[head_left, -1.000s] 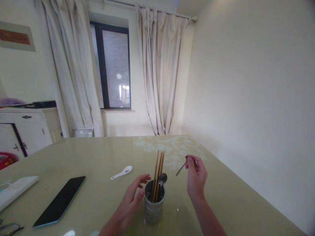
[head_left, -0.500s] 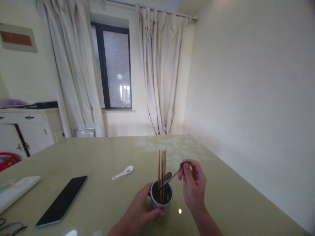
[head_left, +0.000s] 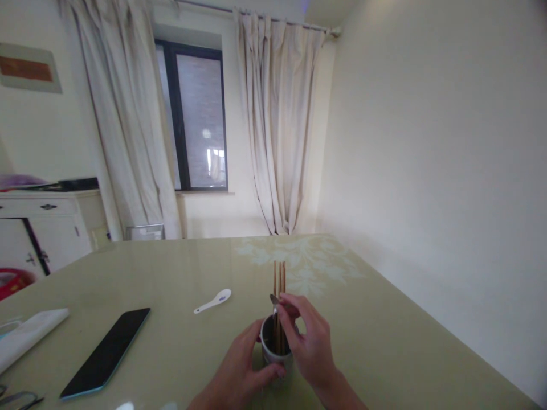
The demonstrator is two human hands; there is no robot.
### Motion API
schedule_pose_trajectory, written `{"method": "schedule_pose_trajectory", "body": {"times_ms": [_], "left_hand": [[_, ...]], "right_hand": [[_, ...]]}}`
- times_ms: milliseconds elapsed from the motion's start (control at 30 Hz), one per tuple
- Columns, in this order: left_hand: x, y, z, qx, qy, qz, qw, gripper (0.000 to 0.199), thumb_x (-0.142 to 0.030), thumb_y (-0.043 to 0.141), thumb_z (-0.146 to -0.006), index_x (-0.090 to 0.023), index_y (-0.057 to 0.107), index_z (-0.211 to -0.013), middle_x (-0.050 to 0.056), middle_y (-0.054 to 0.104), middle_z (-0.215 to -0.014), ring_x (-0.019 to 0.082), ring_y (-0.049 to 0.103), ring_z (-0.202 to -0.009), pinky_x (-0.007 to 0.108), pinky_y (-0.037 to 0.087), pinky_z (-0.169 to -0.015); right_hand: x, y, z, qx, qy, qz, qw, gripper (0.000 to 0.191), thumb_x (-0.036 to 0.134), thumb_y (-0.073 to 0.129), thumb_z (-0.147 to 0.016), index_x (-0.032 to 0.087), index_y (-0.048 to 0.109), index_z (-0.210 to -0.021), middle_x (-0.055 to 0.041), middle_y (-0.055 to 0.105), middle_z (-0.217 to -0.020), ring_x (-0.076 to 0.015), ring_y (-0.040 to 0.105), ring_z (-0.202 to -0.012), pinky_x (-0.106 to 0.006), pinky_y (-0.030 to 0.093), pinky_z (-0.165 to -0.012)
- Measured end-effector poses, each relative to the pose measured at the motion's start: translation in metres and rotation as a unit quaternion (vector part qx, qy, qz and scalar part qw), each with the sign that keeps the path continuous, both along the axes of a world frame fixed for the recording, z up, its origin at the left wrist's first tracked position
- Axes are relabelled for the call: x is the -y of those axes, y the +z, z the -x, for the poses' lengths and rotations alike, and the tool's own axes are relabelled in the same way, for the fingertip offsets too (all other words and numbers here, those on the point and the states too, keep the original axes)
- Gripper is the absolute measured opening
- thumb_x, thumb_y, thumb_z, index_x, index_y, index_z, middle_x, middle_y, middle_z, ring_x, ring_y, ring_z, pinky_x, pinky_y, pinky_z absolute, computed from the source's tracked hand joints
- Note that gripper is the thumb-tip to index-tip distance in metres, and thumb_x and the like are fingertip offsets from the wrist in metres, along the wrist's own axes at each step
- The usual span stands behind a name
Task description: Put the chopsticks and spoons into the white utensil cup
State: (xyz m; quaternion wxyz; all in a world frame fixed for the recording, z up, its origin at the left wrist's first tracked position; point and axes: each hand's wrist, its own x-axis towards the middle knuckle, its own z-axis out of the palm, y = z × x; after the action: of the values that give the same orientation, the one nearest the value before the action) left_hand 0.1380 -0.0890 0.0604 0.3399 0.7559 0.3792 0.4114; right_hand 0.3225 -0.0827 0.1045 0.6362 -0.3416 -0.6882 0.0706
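A grey cup (head_left: 276, 359) stands on the table in front of me, with my left hand (head_left: 245, 359) curled around its left side, thumb at the front. Several wooden chopsticks (head_left: 279, 279) rise upright out of the cup. My right hand (head_left: 310, 341) is over the cup's right rim, thumb and fingers pinching a metal spoon (head_left: 274, 298) near its bowl, beside the chopsticks. The spoon's lower part is hidden by the hand and cup. Farther left, a white ceramic spoon (head_left: 213, 300) lies on the table.
The glass-topped table (head_left: 171, 279) also bears a black phone-like slab (head_left: 106, 353), a white flat item (head_left: 34, 333) and scissors (head_left: 19, 398) at the left. A wall (head_left: 427, 171) borders the right side. Behind are a window (head_left: 200, 119) and curtains (head_left: 282, 114).
My right hand has moved left over the cup, bringing the spoon's bowl from the right to beside the chopsticks. The second metal spoon is now hidden. My left hand stays on the cup.
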Motion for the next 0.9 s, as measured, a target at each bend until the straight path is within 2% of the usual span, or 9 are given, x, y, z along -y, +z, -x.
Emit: {"method": "schedule_pose_trajectory", "body": {"times_ms": [100, 167, 233, 400, 533, 633, 733, 833, 900], "left_hand": [[-0.003, -0.001, 0.001, 0.001, -0.019, 0.005, 1.0, 0.069, -0.051, 0.086, -0.083, -0.027, 0.066, -0.144, 0.009, 0.072, -0.146, 0.033, 0.066, -0.132, 0.039, 0.053, -0.112], [-0.004, -0.003, 0.002, 0.005, -0.037, 0.014, 0.999, 0.07, -0.051, 0.085, -0.084, -0.026, 0.064, -0.147, 0.01, 0.071, -0.147, 0.034, 0.065, -0.134, 0.041, 0.049, -0.116], [-0.006, -0.004, 0.003, 0.001, -0.044, 0.027, 0.999, 0.074, -0.05, 0.087, -0.083, -0.026, 0.063, -0.149, 0.011, 0.07, -0.148, 0.035, 0.063, -0.136, 0.043, 0.047, -0.118], [-0.012, 0.0, 0.017, -0.053, -0.024, 0.059, 0.997, 0.087, -0.043, 0.1, -0.064, -0.03, 0.068, -0.144, 0.01, 0.07, -0.146, 0.039, 0.06, -0.137, 0.047, 0.045, -0.119], [-0.024, 0.004, 0.046, -0.066, 0.028, 0.093, 0.993, 0.083, -0.03, 0.098, -0.061, -0.028, 0.07, -0.14, 0.01, 0.069, -0.146, 0.038, 0.056, -0.141, 0.048, 0.039, -0.124], [-0.029, 0.001, 0.061, -0.078, 0.049, 0.134, 0.987, 0.079, -0.026, 0.092, -0.062, -0.029, 0.07, -0.138, 0.009, 0.068, -0.148, 0.037, 0.055, -0.142, 0.049, 0.039, -0.123], [-0.027, -0.005, 0.056, -0.057, 0.02, 0.152, 0.987, 0.076, -0.029, 0.089, -0.067, -0.029, 0.069, -0.14, 0.009, 0.068, -0.148, 0.037, 0.056, -0.139, 0.048, 0.043, -0.117], [-0.023, -0.009, 0.042, -0.032, -0.002, 0.145, 0.989, 0.079, -0.032, 0.088, -0.07, -0.027, 0.064, -0.145, 0.011, 0.067, -0.149, 0.037, 0.057, -0.136, 0.047, 0.044, -0.113], [-0.023, -0.011, 0.036, -0.031, -0.007, 0.139, 0.99, 0.085, -0.033, 0.091, -0.067, -0.025, 0.062, -0.147, 0.011, 0.066, -0.146, 0.037, 0.057, -0.134, 0.047, 0.043, -0.114]], "right_hand": [[-0.002, 0.003, -0.004, -0.007, -0.037, -0.049, 0.998, 0.016, 0.019, 0.068, -0.102, 0.025, 0.075, -0.115, -0.0044, 0.073, -0.097, -0.0154, 0.069, -0.071, -0.026, 0.061, -0.07], [-0.007, 0.003, -0.008, -0.038, -0.069, -0.039, 0.996, 0.011, 0.023, 0.069, -0.101, 0.024, 0.074, -0.111, -0.0032, 0.069, -0.095, -0.0144, 0.063, -0.068, -0.026, 0.058, -0.067], [-0.014, 0.0, -0.012, -0.081, -0.082, 0.002, 0.993, 0.012, 0.031, 0.069, -0.102, 0.023, 0.074, -0.108, -0.0025, 0.067, -0.092, -0.0151, 0.061, -0.068, -0.027, 0.055, -0.065], [-0.036, -0.017, -0.015, -0.215, -0.045, 0.154, 0.963, 0.042, 0.061, 0.062, -0.1, 0.021, 0.074, -0.105, -0.0036, 0.07, -0.087, -0.0188, 0.061, -0.071, -0.03, 0.051, -0.063], [-0.05, -0.032, -0.015, -0.278, 0.009, 0.241, 0.93, 0.059, 0.079, 0.063, -0.09, 0.021, 0.074, -0.089, -0.002, 0.067, -0.075, -0.018, 0.056, -0.062, -0.029, 0.045, -0.056], [-0.058, -0.044, -0.012, -0.284, 0.053, 0.283, 0.915, 0.065, 0.085, 0.072, -0.076, 0.021, 0.076, -0.088, -0.0038, 0.071, -0.079, -0.0217, 0.063, -0.069, -0.031, 0.049, -0.061], [-0.066, -0.054, -0.003, -0.296, 0.07, 0.326, 0.895, 0.068, 0.088, 0.076, -0.066, 0.022, 0.076, -0.082, -0.006, 0.074, -0.079, -0.0263, 0.067, -0.074, -0.036, 0.054, -0.065], [-0.071, -0.061, 0.007, -0.296, 0.082, 0.355, 0.883, 0.066, 0.087, 0.076, -0.065, 0.022, 0.076, -0.076, -0.0069, 0.074, -0.073, -0.0286, 0.07, -0.072, -0.039, 0.056, -0.066], [-0.072, -0.064, 0.011, -0.297, 0.087, 0.358, 0.881, 0.063, 0.084, 0.077, -0.066, 0.021, 0.076, -0.077, -0.0064, 0.074, -0.073, -0.0281, 0.07, -0.071, -0.039, 0.056, -0.065]]}}
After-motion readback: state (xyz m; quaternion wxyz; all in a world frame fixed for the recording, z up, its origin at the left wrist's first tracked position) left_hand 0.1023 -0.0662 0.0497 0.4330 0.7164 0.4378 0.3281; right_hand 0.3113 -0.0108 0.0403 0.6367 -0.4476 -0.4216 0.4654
